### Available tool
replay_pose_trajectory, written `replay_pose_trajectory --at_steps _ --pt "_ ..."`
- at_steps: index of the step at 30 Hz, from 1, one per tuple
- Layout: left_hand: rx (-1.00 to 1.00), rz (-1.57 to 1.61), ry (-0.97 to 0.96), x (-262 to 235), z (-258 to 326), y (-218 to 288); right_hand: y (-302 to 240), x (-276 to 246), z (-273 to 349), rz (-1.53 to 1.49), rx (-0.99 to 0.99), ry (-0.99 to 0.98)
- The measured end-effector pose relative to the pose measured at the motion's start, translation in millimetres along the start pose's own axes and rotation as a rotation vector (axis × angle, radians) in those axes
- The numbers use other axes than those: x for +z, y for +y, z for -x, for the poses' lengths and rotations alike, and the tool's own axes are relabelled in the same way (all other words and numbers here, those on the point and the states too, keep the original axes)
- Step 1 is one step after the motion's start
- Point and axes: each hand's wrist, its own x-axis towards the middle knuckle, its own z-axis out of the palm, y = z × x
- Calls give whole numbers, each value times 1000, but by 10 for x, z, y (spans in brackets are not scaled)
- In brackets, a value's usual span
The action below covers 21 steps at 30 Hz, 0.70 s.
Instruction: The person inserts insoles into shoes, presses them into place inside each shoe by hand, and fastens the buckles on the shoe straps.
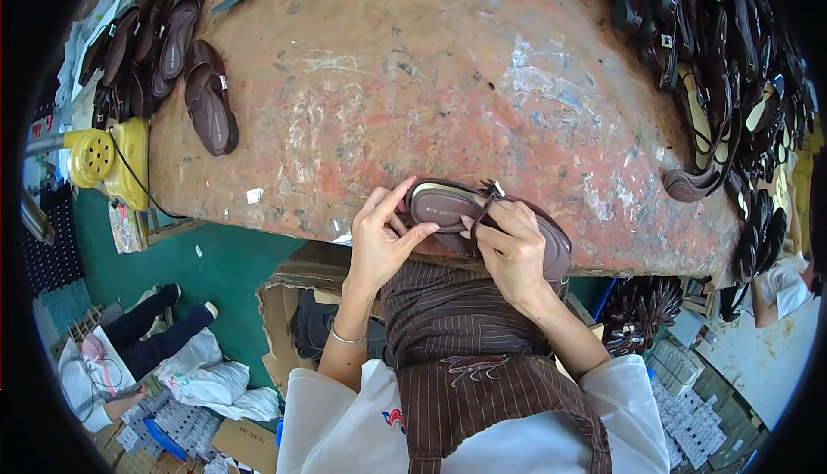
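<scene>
At the near edge of the worktable (345, 121) lies a dark brown sandal (556, 246), heel to the left and toe to the right. Its brown insole (438, 207) has a pale edge showing round the heel. My left hand (377, 231) grips the heel end, with thumb and fingertips closed on the insole's rim. A thin dark strap (482, 209) stands up over the middle of the sandal, and my right hand (514, 248) has its bent fingers closed around it. What lies under my right palm is hidden.
A brown sandal (210, 99) lies at the far left beside more piled footwear (172, 30). Dark shoes (715, 52) are heaped along the right side. A yellow machine (93, 157) with a cable stands left of the table. Another person's legs (168, 336) show at lower left.
</scene>
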Motion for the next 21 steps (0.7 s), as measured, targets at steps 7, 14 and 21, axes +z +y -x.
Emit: replay_pose_trajectory --at_steps 7,14,21 --pt "11 25 61 49 -32 10 -14 55 -50 49 -6 27" --pt "-11 24 89 88 -76 40 -13 73 -85 73 -17 18" --pt "12 -131 165 143 -118 92 -8 118 -75 134 -37 -1"
